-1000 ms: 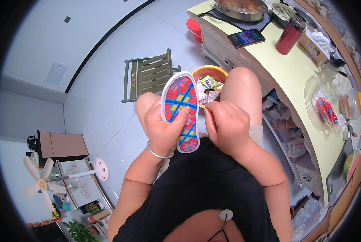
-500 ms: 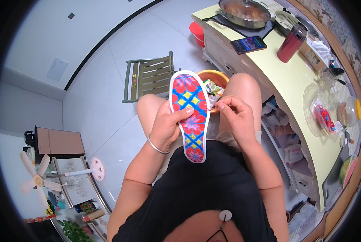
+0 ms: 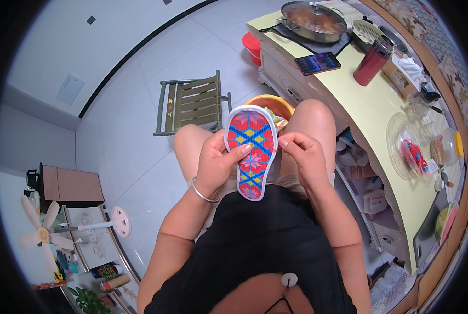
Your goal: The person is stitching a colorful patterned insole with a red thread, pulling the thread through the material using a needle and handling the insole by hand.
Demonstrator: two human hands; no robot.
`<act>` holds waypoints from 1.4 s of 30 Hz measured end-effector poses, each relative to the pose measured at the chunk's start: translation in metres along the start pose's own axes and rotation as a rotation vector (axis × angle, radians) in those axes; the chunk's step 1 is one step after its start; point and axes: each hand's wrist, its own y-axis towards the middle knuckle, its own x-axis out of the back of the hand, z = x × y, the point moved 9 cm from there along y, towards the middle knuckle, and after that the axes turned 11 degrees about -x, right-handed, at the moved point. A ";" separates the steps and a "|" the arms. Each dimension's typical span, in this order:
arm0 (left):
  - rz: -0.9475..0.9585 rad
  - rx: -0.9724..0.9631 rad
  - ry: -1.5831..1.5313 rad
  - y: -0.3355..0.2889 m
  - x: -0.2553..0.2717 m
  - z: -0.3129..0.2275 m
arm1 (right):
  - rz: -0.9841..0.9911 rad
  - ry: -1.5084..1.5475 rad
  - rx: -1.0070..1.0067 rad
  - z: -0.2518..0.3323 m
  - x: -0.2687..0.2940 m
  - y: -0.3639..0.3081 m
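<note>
An embroidered shoe insole [image 3: 253, 161], patterned in red, blue, yellow and pink with a white rim, is held over my lap. My left hand [image 3: 214, 163] grips it by the left side, the thumb lying across the pattern and the fingers behind it. My right hand [image 3: 304, 156] is at the insole's right edge, thumb and forefinger pinched together beside the white rim. Whatever is between those fingertips is too small to make out.
Between my knees stands an orange bin [image 3: 270, 102] with wrappers. A slatted folding stool [image 3: 192, 103] is ahead on the floor. On the table [image 3: 357, 97] at right are a phone [image 3: 318, 63], a red flask [image 3: 372, 64], a lidded pan [image 3: 315, 22] and red thread [image 3: 413, 156] on a plastic tray.
The insole has tilted, so it looks shorter, and its wide end sits lower. My right hand has moved slightly, its fingertips now close against the rim.
</note>
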 end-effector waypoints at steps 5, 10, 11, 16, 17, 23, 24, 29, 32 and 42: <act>0.064 0.135 -0.167 -0.002 -0.012 0.009 | 0.254 0.324 -0.356 -0.027 -0.019 -0.005; 0.064 0.233 -0.382 -0.005 -0.028 0.025 | 0.221 0.514 -0.384 -0.030 -0.026 -0.011; 0.030 0.227 -0.396 -0.005 -0.027 0.028 | 0.177 0.504 -0.334 -0.032 -0.018 -0.007; 0.098 0.140 -0.447 -0.003 -0.031 0.014 | 0.056 0.710 -0.056 -0.012 0.047 0.020; 0.074 0.148 -0.473 0.001 -0.022 0.015 | -0.095 0.763 -0.051 0.003 0.057 0.012; -0.200 0.024 -0.504 0.010 0.084 0.000 | 0.105 1.162 0.312 0.076 0.224 -0.030; -0.265 0.016 -0.599 0.011 0.103 -0.006 | -0.343 0.923 0.515 0.092 0.283 -0.062; 0.034 0.049 -0.740 0.009 0.076 -0.007 | -0.618 0.806 0.649 0.088 0.374 -0.089; 0.306 0.056 -1.075 0.008 0.024 0.008 | -0.526 0.308 0.568 0.097 0.196 -0.059; 0.953 0.020 -1.694 0.005 -0.067 0.028 | -0.026 -0.728 0.957 0.083 -0.102 -0.058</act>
